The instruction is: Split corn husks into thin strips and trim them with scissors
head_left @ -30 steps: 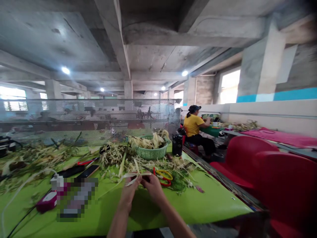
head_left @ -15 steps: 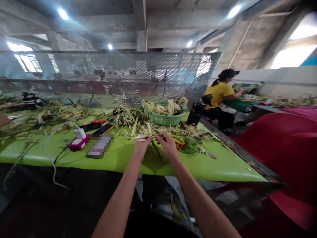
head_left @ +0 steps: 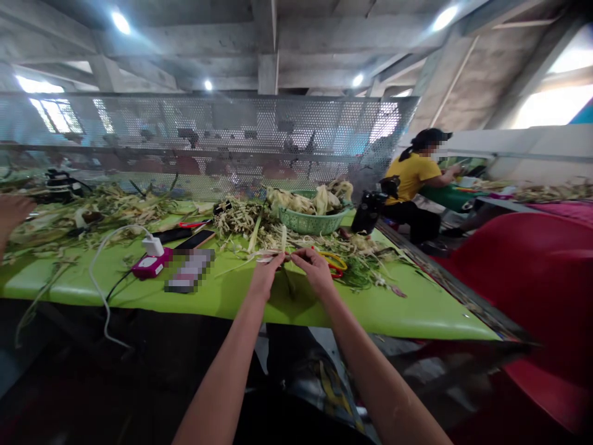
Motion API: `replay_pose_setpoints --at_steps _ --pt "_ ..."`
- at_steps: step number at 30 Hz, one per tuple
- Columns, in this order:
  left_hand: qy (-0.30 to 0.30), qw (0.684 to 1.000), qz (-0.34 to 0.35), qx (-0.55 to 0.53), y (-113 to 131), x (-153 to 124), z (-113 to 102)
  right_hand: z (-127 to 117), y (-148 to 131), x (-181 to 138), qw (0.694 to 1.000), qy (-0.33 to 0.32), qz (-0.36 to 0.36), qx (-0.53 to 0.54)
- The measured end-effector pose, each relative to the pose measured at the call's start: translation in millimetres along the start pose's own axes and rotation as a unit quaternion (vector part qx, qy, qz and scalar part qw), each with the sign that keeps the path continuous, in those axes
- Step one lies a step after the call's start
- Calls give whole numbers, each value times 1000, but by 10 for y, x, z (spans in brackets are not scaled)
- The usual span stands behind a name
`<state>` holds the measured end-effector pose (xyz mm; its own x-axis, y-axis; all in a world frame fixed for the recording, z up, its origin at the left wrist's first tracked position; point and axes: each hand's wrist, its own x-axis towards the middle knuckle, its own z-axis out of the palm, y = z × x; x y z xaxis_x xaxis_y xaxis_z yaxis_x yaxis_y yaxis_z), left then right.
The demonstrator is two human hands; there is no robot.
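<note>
Through my feed the widest thing is the green-covered table, with the green basket as my landmark on it. The basket sits upright, heaped above its rim with pale, crumpled husks; its floor I cannot see. To the basket's left spreads a heap of dried scraps. Just right of the basket stands a black tumbler-like thing, and I cannot tell what it contains. In front of the basket I see both arms reaching forward, angled inward so that the hands nearly meet above the table. The left hand pinches pale strips between thumb and fingers; the right hand, knuckles up, pinches at their near end. Scissors with red and yellow handles lie in front of the basket, just beyond that hand. One strip points up toward the basket.
</note>
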<state>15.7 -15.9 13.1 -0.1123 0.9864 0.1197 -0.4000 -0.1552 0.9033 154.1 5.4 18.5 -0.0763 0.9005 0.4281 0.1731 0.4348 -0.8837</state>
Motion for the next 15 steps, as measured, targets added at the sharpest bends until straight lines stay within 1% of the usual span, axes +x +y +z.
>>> replay_pose_setpoints --at_steps 2,4,12,13,15 --pt "-23 997 30 62 -29 15 -4 -6 2 12 999 0 4 46" --pt "-47 993 45 103 -55 25 -8 -2 10 24 997 -5 9 73" --pt "-132 980 50 141 -53 9 -21 7 49 25 998 48 -18 46" --pt "-135 979 50 145 -43 3 -15 6 37 21 998 40 -14 51" --pt "-131 980 46 146 -24 -12 5 9 10 15 997 2 4 76"
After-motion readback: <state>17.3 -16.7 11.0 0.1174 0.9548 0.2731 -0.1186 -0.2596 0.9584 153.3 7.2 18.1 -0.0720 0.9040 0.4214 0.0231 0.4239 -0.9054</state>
